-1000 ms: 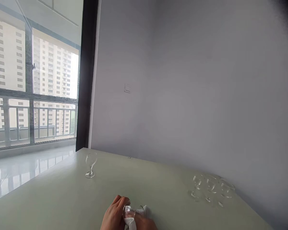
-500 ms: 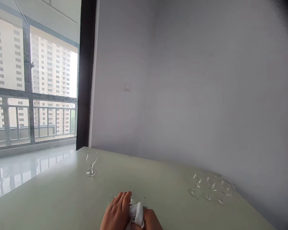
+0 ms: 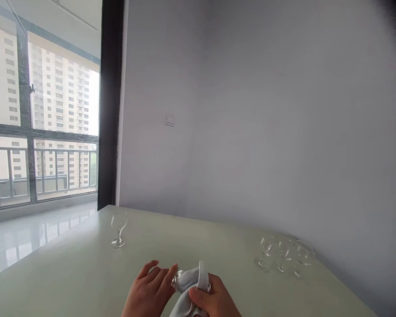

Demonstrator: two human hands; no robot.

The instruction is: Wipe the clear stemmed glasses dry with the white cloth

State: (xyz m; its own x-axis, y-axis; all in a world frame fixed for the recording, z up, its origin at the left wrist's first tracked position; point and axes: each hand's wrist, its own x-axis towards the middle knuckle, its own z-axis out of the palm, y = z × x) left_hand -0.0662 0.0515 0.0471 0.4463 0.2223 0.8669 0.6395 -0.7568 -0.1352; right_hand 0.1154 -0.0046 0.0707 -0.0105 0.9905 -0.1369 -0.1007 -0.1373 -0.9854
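Near the bottom centre, my right hand [image 3: 216, 297] is closed around a light grey cloth [image 3: 189, 281], its thumb pressed on the fabric. The cloth wraps part of a clear glass [image 3: 176, 281], of which only a small shiny piece shows. My left hand [image 3: 152, 286] is at the left end of that glass, its fingertips closed on it. Much of the held glass is hidden by cloth and fingers. A stemmed glass [image 3: 119, 225] stands upright at the left part of the table.
Several stemmed glasses [image 3: 285, 253] stand together at the right on the pale green table [image 3: 198, 233]. Behind the table is a grey wall [image 3: 251, 132] with a switch [image 3: 170, 119]. A window [image 3: 62, 97] is at the left.
My hands have moved a little apart, and more of the cloth shows. The held glass is turned differently, with its piece now at my left fingertips. The view has shifted slightly to the right.
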